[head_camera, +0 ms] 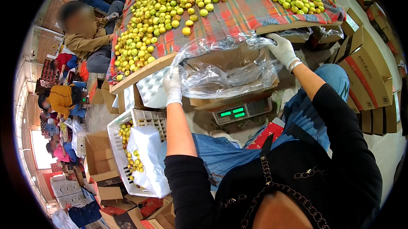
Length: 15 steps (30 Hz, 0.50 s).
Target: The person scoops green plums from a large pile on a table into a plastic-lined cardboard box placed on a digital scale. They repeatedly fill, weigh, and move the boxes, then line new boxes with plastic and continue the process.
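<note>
Both my hands wear white knit gloves and hold a clear plastic liner bag that lines a cardboard box. My left hand grips the bag's left edge, and my right hand grips its edge at the upper right. The box sits on a digital scale with a lit green display. Beyond the box, a plaid cloth covers a raised table with many green and reddish jujube-like fruits heaped on it. A wooden board edges the table.
At my left stands a white plastic crate holding fruits and white plastic sheeting. Open cardboard boxes lie left of it; more boxes stand at the right. A person in a brown jacket sits at the table's left side; others work farther back.
</note>
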Available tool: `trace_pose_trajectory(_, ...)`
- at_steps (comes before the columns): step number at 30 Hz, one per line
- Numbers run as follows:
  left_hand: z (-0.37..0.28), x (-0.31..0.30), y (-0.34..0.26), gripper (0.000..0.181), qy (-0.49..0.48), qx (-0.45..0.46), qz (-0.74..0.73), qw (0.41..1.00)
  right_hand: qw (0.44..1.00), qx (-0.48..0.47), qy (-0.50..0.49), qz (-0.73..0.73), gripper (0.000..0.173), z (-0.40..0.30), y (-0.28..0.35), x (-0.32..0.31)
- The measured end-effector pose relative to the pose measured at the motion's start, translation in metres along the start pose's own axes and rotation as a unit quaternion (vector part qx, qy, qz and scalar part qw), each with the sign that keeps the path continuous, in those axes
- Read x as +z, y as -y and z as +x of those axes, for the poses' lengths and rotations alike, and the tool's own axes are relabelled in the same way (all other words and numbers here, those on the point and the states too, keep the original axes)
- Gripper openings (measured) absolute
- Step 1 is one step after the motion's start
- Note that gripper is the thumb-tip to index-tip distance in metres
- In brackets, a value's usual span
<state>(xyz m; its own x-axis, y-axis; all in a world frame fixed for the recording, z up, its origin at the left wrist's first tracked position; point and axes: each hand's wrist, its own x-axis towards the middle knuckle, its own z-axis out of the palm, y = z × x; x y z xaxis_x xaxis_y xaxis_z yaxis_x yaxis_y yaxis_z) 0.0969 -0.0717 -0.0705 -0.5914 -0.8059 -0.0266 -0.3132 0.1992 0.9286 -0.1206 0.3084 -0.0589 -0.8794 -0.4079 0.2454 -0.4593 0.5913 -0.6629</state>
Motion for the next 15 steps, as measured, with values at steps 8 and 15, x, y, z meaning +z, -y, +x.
trace_pose_trajectory(8, 0.033, 0.012, 0.045, 0.034, 0.042, -0.106, -0.194, 0.974, 0.970, -0.044, 0.086, 0.224, 0.035, 0.016, -0.017, 0.033)
trace_pose_trajectory(15, 0.026, 0.025, 0.042, 0.032, 0.015, -0.173, -0.426, 0.888, 0.903, 0.192, 0.114, 0.367, 0.032, 0.020, -0.049, 0.048)
